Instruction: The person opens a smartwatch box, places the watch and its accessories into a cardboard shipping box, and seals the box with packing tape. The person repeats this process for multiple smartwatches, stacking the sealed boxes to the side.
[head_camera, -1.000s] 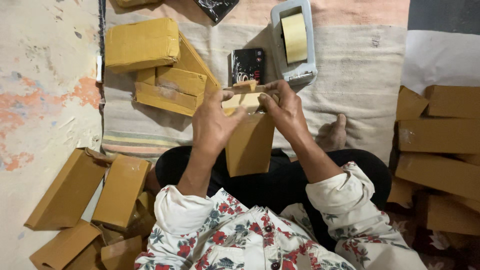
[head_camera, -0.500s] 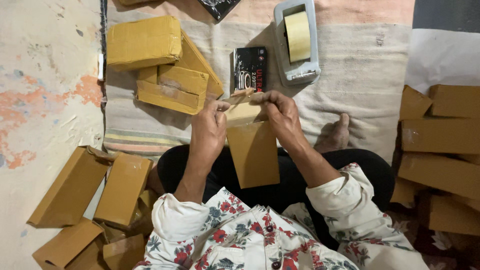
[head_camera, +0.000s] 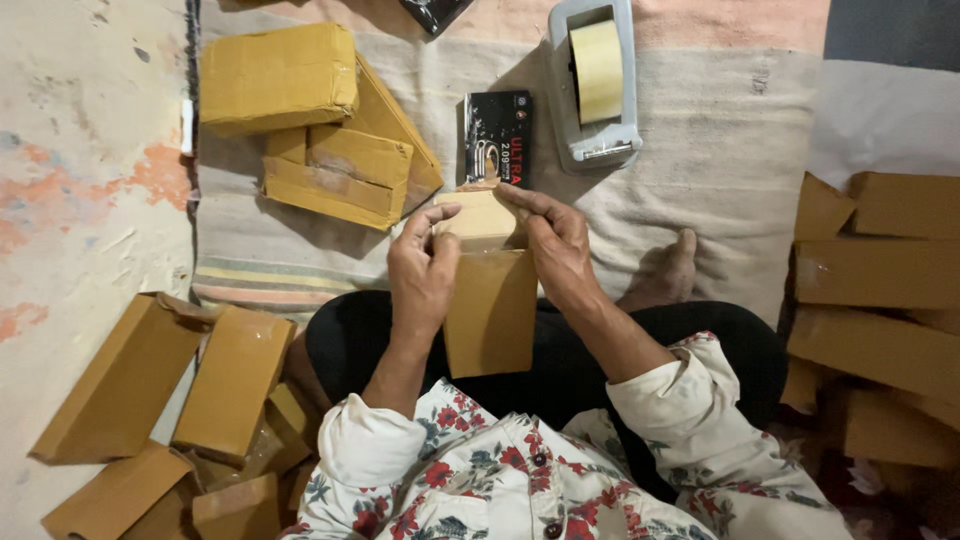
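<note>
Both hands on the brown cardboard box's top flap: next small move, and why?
Probably press the flap down flat. The left hand and right hand pinch the raised end flap of the small brown cardboard box, which stands half folded, not closed. The grey tape dispenser lies just beyond on the cloth, untouched.

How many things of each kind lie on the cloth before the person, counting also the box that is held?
Brown boxes on the cloth: 3
Black packets: 2
Tape dispenser: 1
Held box, in left hand and right hand: 1
Total: 7
</note>
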